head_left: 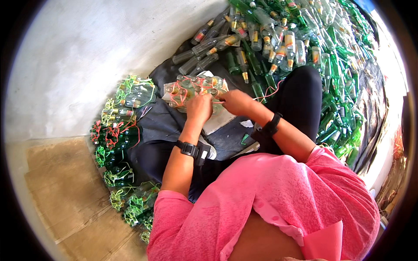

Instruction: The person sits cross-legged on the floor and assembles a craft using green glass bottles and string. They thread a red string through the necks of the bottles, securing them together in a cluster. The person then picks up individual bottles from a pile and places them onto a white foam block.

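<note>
In front of me a cluster of clear glass bottles point(211, 81) stands upright on a pale board point(220, 122). Red-orange plastic string point(273, 92) winds among their necks, and a loose length trails off to the right over the dark sheet. My left hand point(200, 107) is closed on the string at the near side of the cluster. Just right of it my right hand point(237, 102) pinches the string, a short stretch of which runs between both hands. The fingertips of my left hand are partly hidden from above.
A big heap of loose green and clear bottles point(287, 43) lies ahead and to the right. Bundles tied with green and red string point(115, 135) line the left side. A white wall point(78, 65) rises at left, above brown floor tiles point(65, 174). My bent knee point(302, 87) stands right.
</note>
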Motion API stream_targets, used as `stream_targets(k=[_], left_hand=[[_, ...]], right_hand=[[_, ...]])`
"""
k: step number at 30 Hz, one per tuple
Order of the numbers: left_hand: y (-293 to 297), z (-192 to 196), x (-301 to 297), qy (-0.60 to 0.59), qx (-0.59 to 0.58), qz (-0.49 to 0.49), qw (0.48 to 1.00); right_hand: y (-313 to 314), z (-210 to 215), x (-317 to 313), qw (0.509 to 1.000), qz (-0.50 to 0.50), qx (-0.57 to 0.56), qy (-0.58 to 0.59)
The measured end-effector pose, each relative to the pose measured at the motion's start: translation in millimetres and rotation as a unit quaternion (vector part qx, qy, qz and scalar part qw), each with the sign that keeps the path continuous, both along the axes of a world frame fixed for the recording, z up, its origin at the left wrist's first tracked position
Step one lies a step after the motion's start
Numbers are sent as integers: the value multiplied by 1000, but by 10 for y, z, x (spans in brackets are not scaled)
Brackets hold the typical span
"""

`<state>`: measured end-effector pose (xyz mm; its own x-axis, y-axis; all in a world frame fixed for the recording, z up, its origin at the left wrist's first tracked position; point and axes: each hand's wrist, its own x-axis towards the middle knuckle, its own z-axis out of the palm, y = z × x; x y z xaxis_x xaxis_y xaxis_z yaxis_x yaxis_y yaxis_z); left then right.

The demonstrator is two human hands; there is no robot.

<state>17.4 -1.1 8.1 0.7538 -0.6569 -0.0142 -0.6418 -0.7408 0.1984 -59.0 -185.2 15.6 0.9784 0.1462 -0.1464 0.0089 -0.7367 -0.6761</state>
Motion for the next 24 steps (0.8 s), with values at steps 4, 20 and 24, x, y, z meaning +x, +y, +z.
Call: stream_targets(k=[4, 20, 24], left_hand=[[-6, 39, -5, -4, -9, -15, 1000], [-18, 27, 20, -14, -27, -23, 999], [-17, -1, 10, -30, -40, -14, 999]], right_hand=[[243, -466, -126, 995, -69, 11, -66], [493, -812, 0, 807, -255, 486, 218], [418, -822, 2, 864, -219, 413, 188]])
